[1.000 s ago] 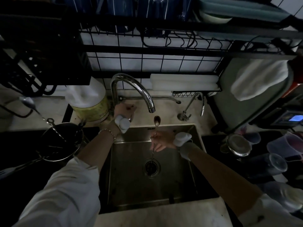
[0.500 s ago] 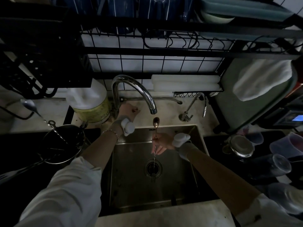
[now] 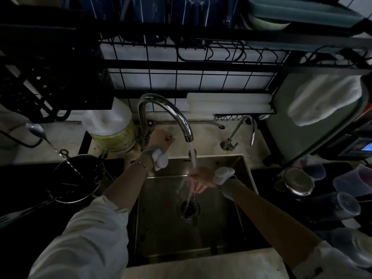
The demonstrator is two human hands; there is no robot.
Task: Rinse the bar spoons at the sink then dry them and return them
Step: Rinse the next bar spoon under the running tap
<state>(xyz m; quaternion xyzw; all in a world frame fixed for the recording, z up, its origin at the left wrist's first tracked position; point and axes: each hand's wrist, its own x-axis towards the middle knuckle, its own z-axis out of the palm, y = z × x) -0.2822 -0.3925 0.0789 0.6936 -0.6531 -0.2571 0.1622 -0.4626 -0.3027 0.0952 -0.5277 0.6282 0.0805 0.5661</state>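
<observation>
The right hand (image 3: 203, 177) pinches a bar spoon (image 3: 194, 195) upright over the sink (image 3: 231, 228) — bowl above the fingers, in the running water. The left hand (image 3: 160, 137), closed, grips the faucet (image 3: 167, 109) lever.

No word, number or brand can be read anywhere in the dim view; the yellow-green label (image 3: 114, 137) wrapped round the white jug at about ten o'clock from the sink carries fine dark print, but it is too small and too dark to make out; the small lit blue screen (image 3: 366, 147) at the three o'clock edge glows with no characters that can be told; the remaining surfaces show no lettering that can be made out.
</observation>
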